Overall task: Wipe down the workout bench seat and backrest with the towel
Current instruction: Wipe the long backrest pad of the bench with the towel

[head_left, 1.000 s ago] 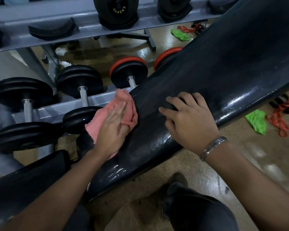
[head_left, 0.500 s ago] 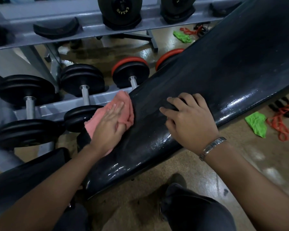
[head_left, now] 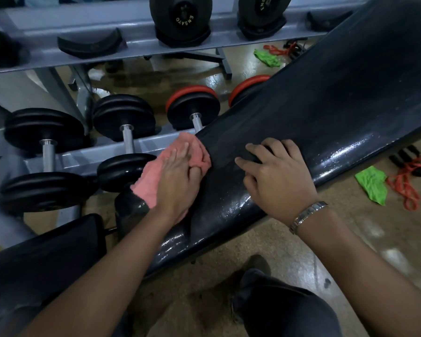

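Backrest (head_left: 326, 113) runs as one long black pad from lower left, by your hands, up to the upper right, so the unwiped length lies away along that axis. Your left hand (head_left: 178, 181) presses flat, fingers spread, on the single pink towel (head_left: 151, 176), which sits on the pad's far-left edge near its low end. Your right hand (head_left: 275, 178) rests open on the pad just beside it, bracing. The left is the working hand. One seat (head_left: 46, 259) lies lower left, not touched now. Count: one towel, two pads, two green rags (head_left: 372, 184) on the floor.
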